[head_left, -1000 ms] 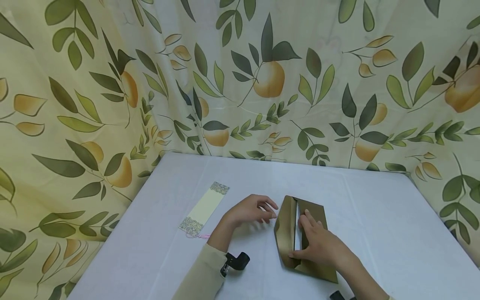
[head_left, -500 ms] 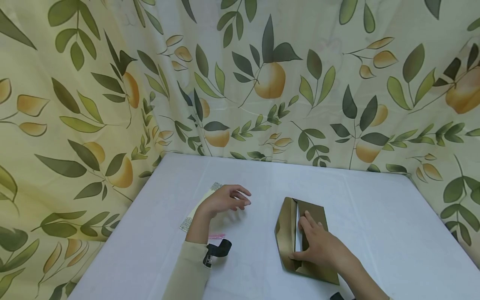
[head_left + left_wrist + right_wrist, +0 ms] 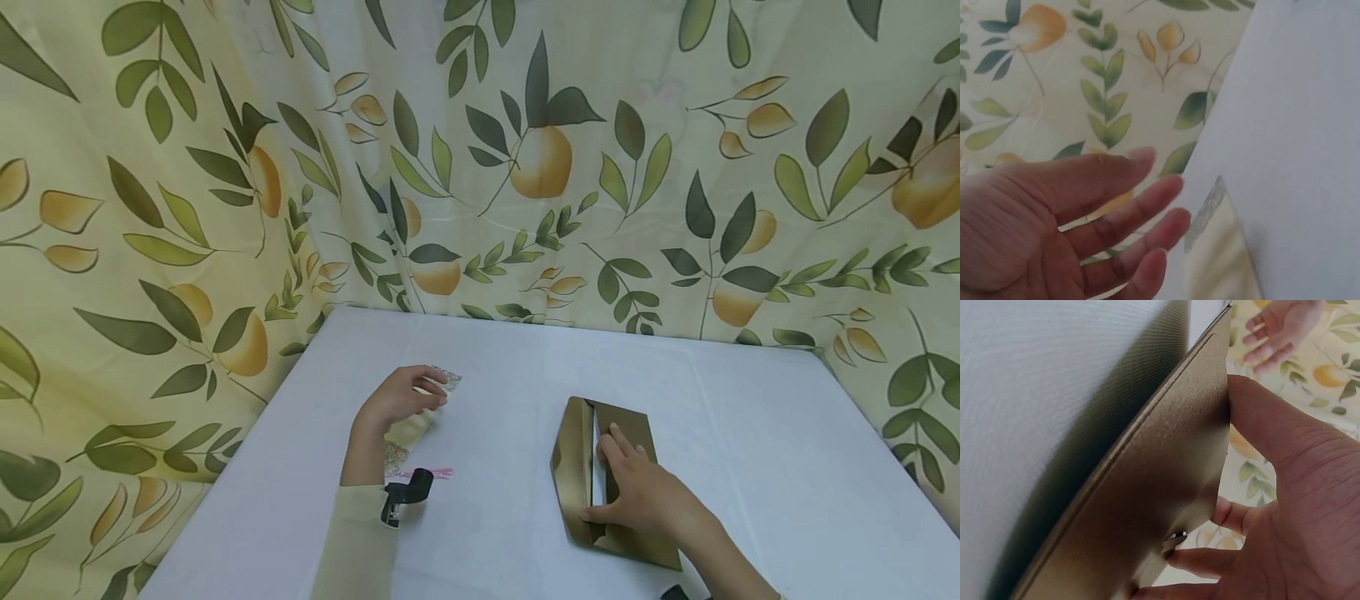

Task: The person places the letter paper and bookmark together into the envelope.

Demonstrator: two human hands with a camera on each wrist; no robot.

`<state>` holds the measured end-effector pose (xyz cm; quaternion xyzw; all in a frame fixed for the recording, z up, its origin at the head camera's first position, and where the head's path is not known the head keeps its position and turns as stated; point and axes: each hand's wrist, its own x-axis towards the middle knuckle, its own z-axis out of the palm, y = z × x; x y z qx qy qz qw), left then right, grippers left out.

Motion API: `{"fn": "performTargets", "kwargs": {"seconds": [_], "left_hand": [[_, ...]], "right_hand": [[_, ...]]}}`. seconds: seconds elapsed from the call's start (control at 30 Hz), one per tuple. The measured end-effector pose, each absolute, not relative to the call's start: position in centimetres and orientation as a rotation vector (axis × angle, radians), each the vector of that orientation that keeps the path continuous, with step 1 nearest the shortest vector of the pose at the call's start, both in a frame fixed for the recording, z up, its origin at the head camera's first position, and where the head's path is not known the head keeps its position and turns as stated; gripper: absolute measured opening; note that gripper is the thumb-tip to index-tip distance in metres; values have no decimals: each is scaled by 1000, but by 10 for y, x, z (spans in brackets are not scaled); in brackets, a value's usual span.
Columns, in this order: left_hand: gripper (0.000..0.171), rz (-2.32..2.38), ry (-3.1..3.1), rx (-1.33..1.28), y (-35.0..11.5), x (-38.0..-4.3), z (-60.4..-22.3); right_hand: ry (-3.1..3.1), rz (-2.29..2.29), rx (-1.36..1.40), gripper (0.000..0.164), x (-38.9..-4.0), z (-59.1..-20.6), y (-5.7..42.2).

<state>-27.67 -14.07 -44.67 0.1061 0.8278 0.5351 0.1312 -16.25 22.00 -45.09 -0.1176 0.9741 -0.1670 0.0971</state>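
A gold envelope point(image 3: 572, 475) lies on the right half of the table, its flap folded out to the left. Thumb and fingers of my right hand point(image 3: 643, 492) grip its body at the mouth, so the mouth gapes and a white strip point(image 3: 597, 479) shows inside. In the right wrist view, the envelope point(image 3: 1135, 481) stands close in front of the thumb and fingertips. My left hand point(image 3: 397, 400) hovers over a cream bookmark point(image 3: 409, 432) with patterned ends, fingers loosely bent and holding nothing. The hand hides part of the bookmark. A pink tassel point(image 3: 438, 473) lies at its near end.
A white cloth covers the table point(image 3: 510, 533). Its far edge meets a curtain point(image 3: 480, 167) printed with fruit and leaves, which also hangs along the left side. Small black cameras are strapped to the wrists, such as the left wrist camera point(image 3: 411, 487).
My left hand has moved left from beside the envelope to above the bookmark. My right hand keeps its grip on the envelope, which has hardly shifted.
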Motion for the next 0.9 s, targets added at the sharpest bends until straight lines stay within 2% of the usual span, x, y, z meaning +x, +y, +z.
{"fn": "performTargets", "kwargs": {"seconds": [0.17, 0.43, 0.67, 0.8, 0.9], "left_hand": [[31, 1433, 2545, 146, -157, -272, -446], [33, 1325, 2672, 65, -167, -271, -448], [38, 1204, 2731, 4, -173, -270, -452], [56, 976, 2736, 77, -175, -266, -453], [82, 747, 2727, 187, -176, -264, -454]], "right_hand": [[2881, -500, -343, 92, -163, -453, 220], [2865, -535, -324, 79, -162, -452, 219], [2882, -493, -342, 92, -161, -452, 219], [2882, -485, -346, 92, -162, -452, 219], [2886, -483, -356, 93, -162, -452, 219]]}}
